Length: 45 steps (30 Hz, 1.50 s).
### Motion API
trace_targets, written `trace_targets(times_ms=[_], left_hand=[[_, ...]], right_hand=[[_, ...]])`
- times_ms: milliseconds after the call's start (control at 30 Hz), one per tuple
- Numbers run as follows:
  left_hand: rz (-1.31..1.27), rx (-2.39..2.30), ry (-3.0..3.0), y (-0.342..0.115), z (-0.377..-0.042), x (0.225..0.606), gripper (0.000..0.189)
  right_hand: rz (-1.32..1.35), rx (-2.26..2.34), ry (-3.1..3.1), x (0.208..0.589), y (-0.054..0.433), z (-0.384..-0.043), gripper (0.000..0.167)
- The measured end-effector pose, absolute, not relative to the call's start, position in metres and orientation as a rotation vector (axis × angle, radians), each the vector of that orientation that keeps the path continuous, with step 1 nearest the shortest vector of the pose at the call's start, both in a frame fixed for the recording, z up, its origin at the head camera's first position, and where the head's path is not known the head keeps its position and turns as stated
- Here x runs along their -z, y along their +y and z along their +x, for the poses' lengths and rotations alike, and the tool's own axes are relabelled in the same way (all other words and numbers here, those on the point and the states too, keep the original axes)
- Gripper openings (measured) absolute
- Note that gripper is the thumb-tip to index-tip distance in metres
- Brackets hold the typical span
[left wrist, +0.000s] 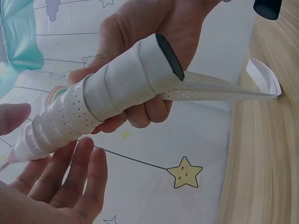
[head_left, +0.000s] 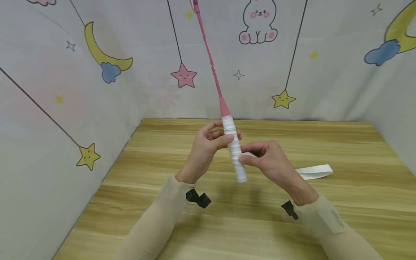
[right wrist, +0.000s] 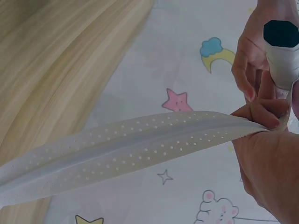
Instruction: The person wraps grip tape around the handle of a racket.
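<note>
A badminton racket with a pink shaft (head_left: 211,59) stands tilted in the head view, its white-wrapped handle (head_left: 230,135) pointing down over the table. My left hand (head_left: 203,150) holds the handle's upper part, thumb in front and fingers behind. Lower on the handle, my right hand (head_left: 274,160) pinches a white grip tape (right wrist: 140,144) between thumb and fingers, right at the wrap. This perforated strip runs from the right hand down to the table. Overlapping turns of tape cover the upper handle in the left wrist view, while the lower part looks smooth. A dark butt cap (left wrist: 171,57) closes the end.
The loose tape end (head_left: 320,170) lies curled on the wooden table (head_left: 156,159), right of the right forearm. A white cloth backdrop (head_left: 123,97) with printed stars and moons encloses the back and sides. Dark camera mounts (head_left: 198,198) sit at both wrists.
</note>
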<state>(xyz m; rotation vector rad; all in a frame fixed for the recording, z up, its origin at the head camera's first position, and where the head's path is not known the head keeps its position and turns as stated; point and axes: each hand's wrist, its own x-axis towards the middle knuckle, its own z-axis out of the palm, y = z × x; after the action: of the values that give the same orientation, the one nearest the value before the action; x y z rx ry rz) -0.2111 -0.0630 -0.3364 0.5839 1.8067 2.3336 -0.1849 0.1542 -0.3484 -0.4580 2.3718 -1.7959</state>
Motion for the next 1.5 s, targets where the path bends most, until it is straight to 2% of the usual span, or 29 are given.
trace_targets(times_ms=[300, 700, 1033, 1100, 1233, 1300, 1333, 1500], left_hand=[[0.468, -2.289, 2.208, -0.055, -0.208, 0.338, 0.039], [0.458, -2.349, 2.108, -0.057, -0.208, 0.337, 0.031], [0.543, -2.353, 1.944, -0.063, -0.211, 0.340, 0.037], [0.550, -2.368, 1.887, -0.065, -0.212, 0.342, 0.044], [0.519, -2.414, 1.758, -0.066, -0.215, 0.344, 0.096], [0.486, -2.442, 1.690, -0.067, -0.217, 0.345, 0.114], [0.468, -2.458, 1.654, -0.067, -0.217, 0.344, 0.110], [0.423, -2.491, 1.562, -0.065, -0.218, 0.339, 0.040]], right_hand=[[-0.428, 1.817, 2.400, 0.352, 0.150, -0.184, 0.028], [-0.453, 1.765, 2.433, 0.352, 0.151, -0.182, 0.027], [-0.436, 1.813, 2.384, 0.349, 0.155, -0.180, 0.027], [-0.431, 1.815, 2.381, 0.348, 0.156, -0.179, 0.028], [-0.421, 1.832, 2.370, 0.348, 0.157, -0.180, 0.029], [-0.411, 1.843, 2.362, 0.348, 0.157, -0.181, 0.029], [-0.404, 1.847, 2.358, 0.348, 0.157, -0.182, 0.029], [-0.373, 1.877, 2.336, 0.347, 0.158, -0.185, 0.032]])
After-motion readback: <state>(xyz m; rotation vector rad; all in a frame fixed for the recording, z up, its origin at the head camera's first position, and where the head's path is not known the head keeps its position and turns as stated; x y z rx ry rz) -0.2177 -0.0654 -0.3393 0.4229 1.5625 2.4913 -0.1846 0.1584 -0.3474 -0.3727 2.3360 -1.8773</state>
